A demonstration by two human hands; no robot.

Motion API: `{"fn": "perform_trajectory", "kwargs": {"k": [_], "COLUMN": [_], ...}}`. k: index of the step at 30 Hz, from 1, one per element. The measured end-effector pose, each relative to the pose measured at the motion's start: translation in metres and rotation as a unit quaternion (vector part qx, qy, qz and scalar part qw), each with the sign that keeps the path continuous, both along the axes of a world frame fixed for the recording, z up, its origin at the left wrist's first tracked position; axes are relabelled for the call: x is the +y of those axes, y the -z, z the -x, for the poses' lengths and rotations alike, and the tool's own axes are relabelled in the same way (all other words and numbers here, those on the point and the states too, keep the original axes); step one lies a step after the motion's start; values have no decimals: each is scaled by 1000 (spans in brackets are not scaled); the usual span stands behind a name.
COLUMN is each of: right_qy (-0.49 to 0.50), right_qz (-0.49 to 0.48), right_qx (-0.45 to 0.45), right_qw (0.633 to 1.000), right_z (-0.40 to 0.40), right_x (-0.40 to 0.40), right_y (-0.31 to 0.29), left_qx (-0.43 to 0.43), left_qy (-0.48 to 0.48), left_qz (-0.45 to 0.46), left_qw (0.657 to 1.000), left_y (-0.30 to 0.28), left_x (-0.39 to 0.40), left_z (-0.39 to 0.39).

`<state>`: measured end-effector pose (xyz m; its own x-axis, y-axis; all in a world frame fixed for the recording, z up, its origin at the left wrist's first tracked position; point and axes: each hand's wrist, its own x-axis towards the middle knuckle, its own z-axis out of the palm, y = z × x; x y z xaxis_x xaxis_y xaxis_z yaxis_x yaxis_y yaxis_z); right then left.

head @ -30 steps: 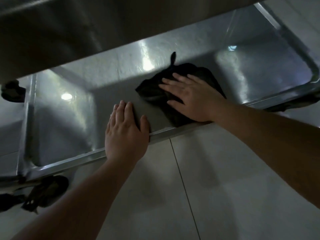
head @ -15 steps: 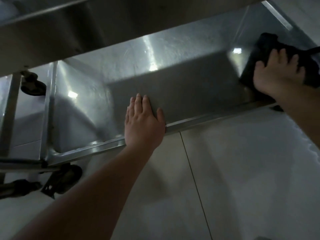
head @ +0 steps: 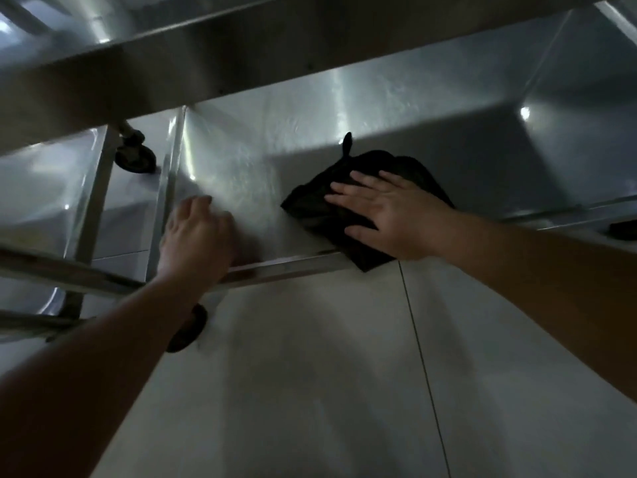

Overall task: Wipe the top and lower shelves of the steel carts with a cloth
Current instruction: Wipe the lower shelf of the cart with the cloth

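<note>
Right hand (head: 389,215) serves as grip: fingers flat and spread, pressing the black cloth (head: 358,205) onto the lower shelf (head: 448,160), evidently for wiping contact. Cloth lies directly beneath it, one corner overhanging the front rim. Left hand (head: 196,232), blurred, apparently braces on that rim.

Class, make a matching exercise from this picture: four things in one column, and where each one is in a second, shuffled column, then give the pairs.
Things
1. black cloth
2. right hand
3. left hand
4. caster wheel

Places
A. on the floor behind the shelf's far left corner
B. spread on the lower shelf, one corner over its front rim
C. at the shelf's front rim, left side
D. flat on the cloth

Pairs: 1-B, 2-D, 3-C, 4-A
</note>
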<state>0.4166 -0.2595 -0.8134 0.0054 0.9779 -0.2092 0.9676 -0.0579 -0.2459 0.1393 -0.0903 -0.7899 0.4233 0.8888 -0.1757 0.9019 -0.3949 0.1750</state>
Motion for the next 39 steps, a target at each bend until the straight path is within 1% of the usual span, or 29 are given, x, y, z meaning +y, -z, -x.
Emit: {"fn": "perform_trajectory", "kwargs": {"k": [2,4,5,8,10,12,13,15,18,21,24,26,27,29,31,32,33,34,36,37,39], "right_qy": [60,156,205,341,433,498,511,504,455,324,131,16,-18,-59,-97,-97,-71,-22,114,185,311], "right_qz": [-16,-29,-32,-25,-12,11,22,36,33,21,16,19,20,12,-3,-6,-10,-13,-16,-19,-17], "right_qx": [-5,-21,-30,-43,-43,-41,-38,-28,-31,-38,-27,-26,-22,-7,0,-5,-14,-27,-48,-52,-66], "right_qw": [998,987,978,939,900,866,858,862,890,945,991,999,999,998,995,995,997,999,992,981,948], "right_z": [-20,-45,-59,-94,-103,-102,-98,-86,-46,22,87,116,125,123,96,75,50,22,-34,-59,-95], "right_x": [-12,-24,-29,-26,-10,14,28,60,114,162,184,181,173,148,127,117,108,100,75,59,23], "right_y": [-3,-5,-5,-6,-6,-5,-5,-7,-9,-9,-11,-11,-10,-6,-2,-2,-3,-4,-5,-5,-1], "left_qx": [-14,-69,-82,-85,-84,-78,-75,-69,-73,-72,-81,-87,-87,-86,-83,-80,-78,-77,-74,-72,-72], "left_qy": [-38,-84,-89,-113,-132,-136,-136,-132,-134,-143,-156,-166,-166,-163,-161,-159,-155,-151,-147,-147,-151], "left_qz": [0,-3,-4,6,-12,-42,-53,-67,-74,-76,-75,-72,-69,-69,-74,-73,-72,-73,-76,-76,-76], "left_qw": [999,994,993,990,988,987,987,987,986,984,982,980,980,981,981,981,982,983,983,984,983], "left_y": [2,6,9,25,34,42,45,48,48,49,47,46,45,44,45,45,46,46,45,46,47], "left_x": [5,2,2,6,5,2,2,2,3,2,5,7,8,6,5,4,3,3,3,3,3], "left_z": [25,39,42,41,39,38,38,39,38,37,35,36,37,36,35,34,34,34,34,35,34]}}
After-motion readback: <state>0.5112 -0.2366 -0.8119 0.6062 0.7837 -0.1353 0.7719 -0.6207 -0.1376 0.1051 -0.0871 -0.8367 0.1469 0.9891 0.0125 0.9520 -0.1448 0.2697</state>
